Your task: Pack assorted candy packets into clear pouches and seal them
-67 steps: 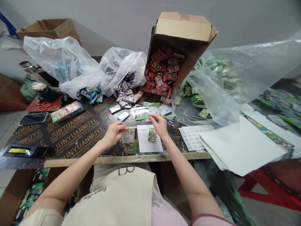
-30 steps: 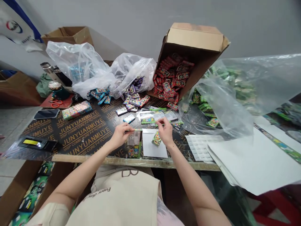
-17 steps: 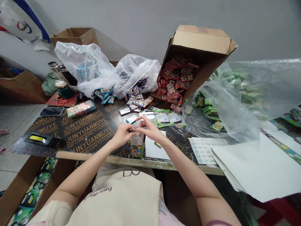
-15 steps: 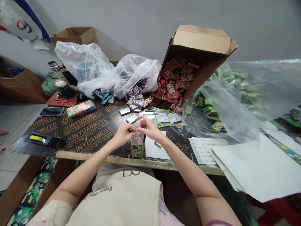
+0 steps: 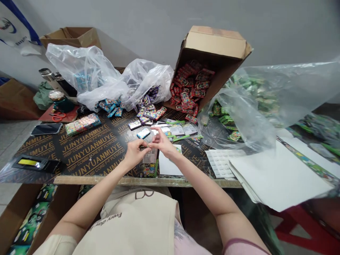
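Observation:
My left hand (image 5: pixel 135 153) and my right hand (image 5: pixel 164 144) meet above the table's front part, fingertips nearly touching. Both are closed in a pinch around something small and thin, mostly hidden by the fingers. Just beneath them lies a printed card packet (image 5: pixel 148 170) with a green edge. A white sheet (image 5: pixel 170 164) rests under my right wrist. Beyond the fingers sits a small blue box (image 5: pixel 143 133), with a dark-edged white-faced box (image 5: pixel 134 124) farther back. Flat green-edged packets (image 5: pixel 176 130) are spread behind my right hand.
A tilted cardboard box (image 5: pixel 215 46) holds many red packs (image 5: pixel 187 97). Plastic bags (image 5: pixel 148 76) with blue and purple packs stand left of it; green packs (image 5: pixel 227 120) spill at right. A phone (image 5: pixel 46 129), scissors (image 5: pixel 57 117), sticker sheets (image 5: pixel 224 163) and large white sheets (image 5: pixel 276 173) lie around.
The whole view has shifted, so the table's things appear farther left. Both hands stay together in a pinch, with the fingers slightly rearranged.

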A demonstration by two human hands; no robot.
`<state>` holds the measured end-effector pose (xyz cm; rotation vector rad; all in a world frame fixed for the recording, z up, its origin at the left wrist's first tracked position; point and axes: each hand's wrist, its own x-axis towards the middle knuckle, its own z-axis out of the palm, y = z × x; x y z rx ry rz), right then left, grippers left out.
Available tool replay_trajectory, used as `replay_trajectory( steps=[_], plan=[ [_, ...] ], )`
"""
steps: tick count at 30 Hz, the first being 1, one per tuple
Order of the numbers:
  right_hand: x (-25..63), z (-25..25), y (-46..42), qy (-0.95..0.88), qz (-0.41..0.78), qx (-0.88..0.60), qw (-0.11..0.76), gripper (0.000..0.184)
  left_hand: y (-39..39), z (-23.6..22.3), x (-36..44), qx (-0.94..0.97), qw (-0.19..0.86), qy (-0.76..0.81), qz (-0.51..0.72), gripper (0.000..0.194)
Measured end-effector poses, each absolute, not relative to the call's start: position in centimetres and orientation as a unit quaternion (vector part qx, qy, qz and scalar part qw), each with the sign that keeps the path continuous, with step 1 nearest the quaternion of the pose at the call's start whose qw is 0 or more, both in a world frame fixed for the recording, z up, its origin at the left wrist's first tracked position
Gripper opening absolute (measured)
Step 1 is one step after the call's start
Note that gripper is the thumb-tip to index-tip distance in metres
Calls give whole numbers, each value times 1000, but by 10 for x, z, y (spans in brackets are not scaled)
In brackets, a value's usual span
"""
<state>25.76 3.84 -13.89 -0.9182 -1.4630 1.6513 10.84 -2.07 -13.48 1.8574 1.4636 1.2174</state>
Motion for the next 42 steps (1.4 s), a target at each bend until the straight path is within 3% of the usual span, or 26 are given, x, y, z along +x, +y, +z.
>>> replay_trajectory(
  steps=[3, 6, 8, 10, 12, 14, 17, 21, 24, 28, 33, 36, 39, 42],
  plan=[
    [274, -155, 46, -508, 655, -393, 398, 60, -23, -134, 95, 712, 225, 519, 417, 7],
    [315, -178, 62, -584, 470, -493, 441, 30, -25, -141, 58, 687, 199, 579, 393, 19],
    [347, -198, 71, -657, 298, -574, 387, 13, -27, -148, 30, 658, 157, 661, 325, 30],
    [372, -220, 78, -696, 200, -621, 301, 11, -30, -157, 12, 673, 91, 697, 229, 37],
    [386, -238, 82, -714, 182, -627, 254, 11, -30, -165, 11, 738, 68, 653, 155, 39],
    [389, -252, 85, -724, 189, -615, 249, 10, -29, -172, 23, 812, 108, 565, 95, 45],
    [388, -261, 85, -743, 186, -591, 253, 9, -23, -180, 47, 861, 172, 479, -9, 70],
    [388, -263, 79, -771, 187, -543, 273, 17, -13, -186, 59, 874, 161, 453, -74, 96],
    [389, -263, 73, -782, 186, -523, 284, 20, -8, -185, 61, 875, 161, 449, -83, 93],
    [391, -263, 72, -773, 193, -531, 289, 15, -2, -173, 60, 866, 192, 462, -15, 66],
    [390, -255, 77, -722, 205, -583, 310, 14, 9, -148, 53, 738, 226, 553, 313, 33],
    [365, -233, 72, -680, 180, -597, 386, 16, 7, -145, 56, 664, 260, 550, 436, 15],
    [319, -197, 55, -649, 265, -514, 494, 29, -4, -156, 68, 609, 329, 538, 481, 20],
    [277, -167, 36, -656, 411, -383, 504, 39, -14, -166, 80, 560, 373, 531, 514, 24]
  ],
)
